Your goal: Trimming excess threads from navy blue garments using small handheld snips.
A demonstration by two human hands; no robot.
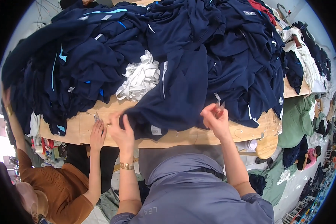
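A navy garment (183, 86) with a white side stripe lies spread toward me over the table's front edge. At its lower left corner my left hand (121, 130), with a gold bracelet on the wrist, has its fingers closed on the cloth. To the right of the garment, my right hand (214, 118) is raised and closed round small metal thread snips (221, 106), their tips pointing up. A white tag (155, 130) shows near the garment's bottom edge.
Navy garments (93, 52) are heaped across the wooden table (89, 127). White tape (141, 78) lies bundled among them. At left, a co-worker in a brown shirt (59, 186) rests a hand (98, 135) by other snips. A wooden stool (267, 145) stands at right.
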